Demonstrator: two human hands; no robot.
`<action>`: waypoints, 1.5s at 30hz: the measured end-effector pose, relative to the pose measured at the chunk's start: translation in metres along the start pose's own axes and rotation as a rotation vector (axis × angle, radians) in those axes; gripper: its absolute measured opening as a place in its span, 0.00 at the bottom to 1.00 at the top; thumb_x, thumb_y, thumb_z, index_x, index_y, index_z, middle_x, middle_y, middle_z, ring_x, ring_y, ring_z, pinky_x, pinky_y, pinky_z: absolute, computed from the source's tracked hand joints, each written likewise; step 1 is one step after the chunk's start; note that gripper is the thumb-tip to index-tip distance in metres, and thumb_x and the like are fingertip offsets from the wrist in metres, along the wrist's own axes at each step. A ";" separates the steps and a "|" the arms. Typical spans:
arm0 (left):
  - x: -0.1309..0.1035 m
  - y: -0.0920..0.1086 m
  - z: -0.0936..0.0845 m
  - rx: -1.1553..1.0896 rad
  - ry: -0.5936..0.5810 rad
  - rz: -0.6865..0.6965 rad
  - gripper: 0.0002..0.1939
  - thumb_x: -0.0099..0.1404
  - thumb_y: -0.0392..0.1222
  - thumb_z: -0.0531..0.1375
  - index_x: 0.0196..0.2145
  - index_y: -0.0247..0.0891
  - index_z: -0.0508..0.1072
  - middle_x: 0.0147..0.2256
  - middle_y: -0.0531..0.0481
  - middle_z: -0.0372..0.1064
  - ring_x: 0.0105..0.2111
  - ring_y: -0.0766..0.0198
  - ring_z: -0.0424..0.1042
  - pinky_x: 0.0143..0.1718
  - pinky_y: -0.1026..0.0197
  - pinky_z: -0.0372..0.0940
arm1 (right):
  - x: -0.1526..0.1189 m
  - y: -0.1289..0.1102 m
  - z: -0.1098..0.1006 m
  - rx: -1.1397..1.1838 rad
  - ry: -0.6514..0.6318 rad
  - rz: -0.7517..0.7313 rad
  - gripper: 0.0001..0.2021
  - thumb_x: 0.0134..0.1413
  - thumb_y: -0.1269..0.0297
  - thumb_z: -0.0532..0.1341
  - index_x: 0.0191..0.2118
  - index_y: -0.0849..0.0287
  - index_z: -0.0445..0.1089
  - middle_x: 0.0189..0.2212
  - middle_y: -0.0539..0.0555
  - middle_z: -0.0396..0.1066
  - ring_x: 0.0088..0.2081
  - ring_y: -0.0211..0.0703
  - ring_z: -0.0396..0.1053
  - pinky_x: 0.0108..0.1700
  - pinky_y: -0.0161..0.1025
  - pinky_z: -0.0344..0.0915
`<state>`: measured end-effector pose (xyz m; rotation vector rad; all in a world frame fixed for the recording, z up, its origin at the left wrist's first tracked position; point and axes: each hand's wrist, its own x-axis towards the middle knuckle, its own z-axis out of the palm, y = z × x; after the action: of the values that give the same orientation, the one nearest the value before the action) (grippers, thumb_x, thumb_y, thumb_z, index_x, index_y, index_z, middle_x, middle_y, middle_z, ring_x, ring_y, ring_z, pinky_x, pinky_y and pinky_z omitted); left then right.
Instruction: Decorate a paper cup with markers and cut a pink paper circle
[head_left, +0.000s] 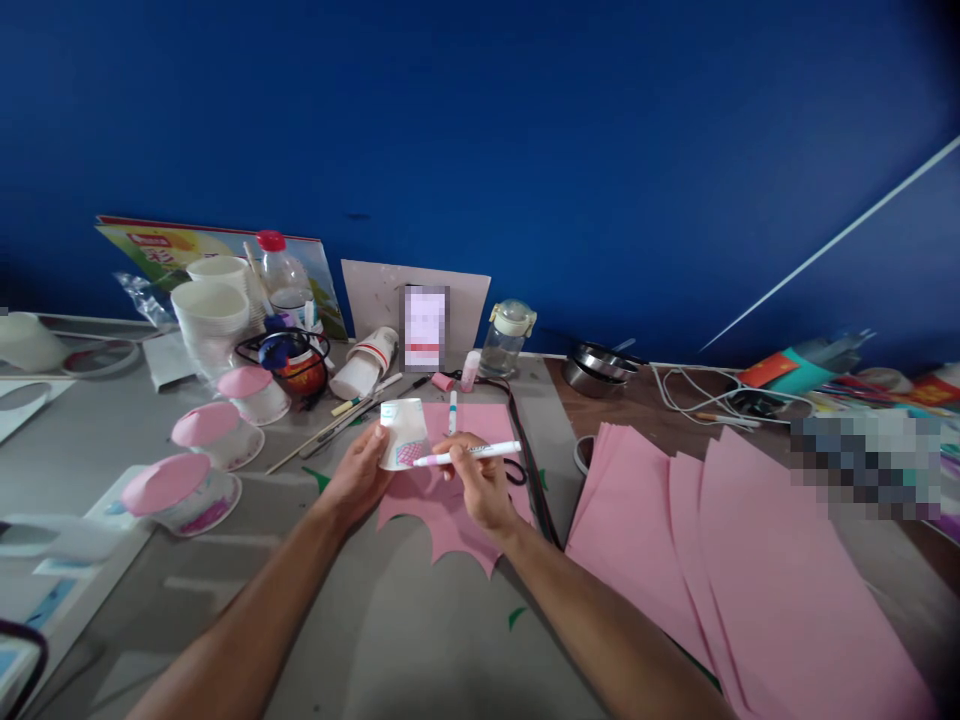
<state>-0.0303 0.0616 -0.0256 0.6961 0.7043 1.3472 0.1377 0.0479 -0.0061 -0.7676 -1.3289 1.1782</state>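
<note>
My left hand (363, 464) is closed around a white paper cup (403, 422), which is tipped on its side. Blue marks and a pink criss-cross pattern show on the cup's wall. In my right hand (478, 478) is a white marker (501, 450), gripped like a pen, with its pink tip at the pattern; whether it touches the cup I cannot tell. Beneath both hands lies a pink paper sheet (444, 525) with a scalloped edge. Another marker (453, 410) with a teal band lies just beyond, and black scissors handles (516, 471) peek out beside my right hand.
To the left stand several upturned cups with pink tops (204, 425), stacked paper cups (210, 310) and a red-capped bottle (279, 268). A phone (424, 328), blurred out, leans at the back beside a lidded jar (508, 340). Pink paper sheets (780, 570) are piled on the right.
</note>
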 end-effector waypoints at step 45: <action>-0.002 0.001 0.002 0.028 -0.051 -0.002 0.21 0.60 0.52 0.65 0.45 0.33 0.76 0.37 0.43 0.77 0.36 0.58 0.75 0.41 0.59 0.68 | -0.004 -0.003 0.000 -0.111 -0.019 -0.068 0.17 0.62 0.51 0.56 0.35 0.57 0.75 0.28 0.52 0.69 0.29 0.40 0.66 0.31 0.37 0.62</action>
<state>-0.0292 0.0596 -0.0235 0.7497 0.6838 1.3157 0.1387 0.0432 -0.0044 -0.7859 -1.4350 1.0670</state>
